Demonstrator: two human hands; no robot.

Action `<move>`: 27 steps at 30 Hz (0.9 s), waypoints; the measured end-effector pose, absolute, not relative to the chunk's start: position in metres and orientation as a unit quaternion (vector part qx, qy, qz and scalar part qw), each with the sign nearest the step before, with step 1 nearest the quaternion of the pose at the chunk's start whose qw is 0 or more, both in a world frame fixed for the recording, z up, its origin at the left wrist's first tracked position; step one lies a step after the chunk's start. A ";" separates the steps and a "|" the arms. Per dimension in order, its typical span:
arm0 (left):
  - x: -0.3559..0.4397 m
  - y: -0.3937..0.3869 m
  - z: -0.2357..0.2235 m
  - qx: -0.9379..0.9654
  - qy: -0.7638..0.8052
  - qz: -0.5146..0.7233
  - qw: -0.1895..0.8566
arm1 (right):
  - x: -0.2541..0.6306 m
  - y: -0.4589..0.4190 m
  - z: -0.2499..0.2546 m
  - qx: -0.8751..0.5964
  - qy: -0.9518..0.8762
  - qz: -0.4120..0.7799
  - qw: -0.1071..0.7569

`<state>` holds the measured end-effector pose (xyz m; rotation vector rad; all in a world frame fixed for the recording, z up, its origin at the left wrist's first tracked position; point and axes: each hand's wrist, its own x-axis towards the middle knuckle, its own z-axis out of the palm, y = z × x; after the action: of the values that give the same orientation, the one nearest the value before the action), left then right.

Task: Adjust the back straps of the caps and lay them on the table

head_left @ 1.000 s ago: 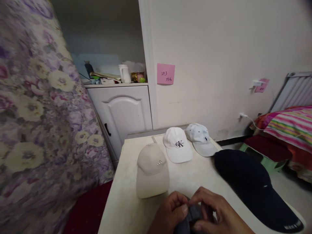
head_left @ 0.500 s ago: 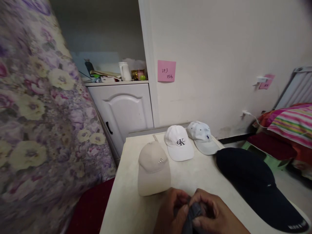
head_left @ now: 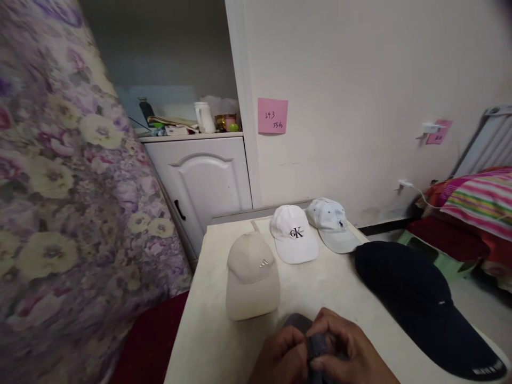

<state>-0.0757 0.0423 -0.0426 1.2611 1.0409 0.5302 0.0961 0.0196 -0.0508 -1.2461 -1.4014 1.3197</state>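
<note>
At the near edge of the table [head_left: 218,352], my left hand [head_left: 280,354] and my right hand [head_left: 348,346] pinch the strap of a dark grey cap [head_left: 298,321]. The strap bunches between my fingertips, and most of this cap is hidden by my hands and the frame's lower edge. Just beyond my left hand lies a beige cap [head_left: 252,277], brim toward me. A white cap [head_left: 294,234] with black letters rests behind it, beside a pale blue cap [head_left: 332,226]. To the right of my right hand, a large navy cap [head_left: 404,282] reaches the table's right edge.
A floral curtain [head_left: 80,176] hangs at the left, above a dark red seat [head_left: 154,341]. Behind the table stand a white cabinet [head_left: 208,176] and a wall with a pink note [head_left: 272,116]. A green stool [head_left: 436,253] and a bed [head_left: 484,197] are at the right.
My fingers have shifted on the strap, and the left fingers have curled in closer. A rounded part of the grey cap now shows beyond my hands. The other caps stay put.
</note>
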 end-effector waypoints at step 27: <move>-0.090 0.054 -0.058 0.497 0.364 0.294 0.731 | 0.106 0.015 -0.046 -0.434 -0.566 0.567 0.412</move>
<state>-0.0899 0.0538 -0.0582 1.0944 0.8008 0.6477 0.1057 0.0154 -0.0457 -1.0921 -1.4252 1.4258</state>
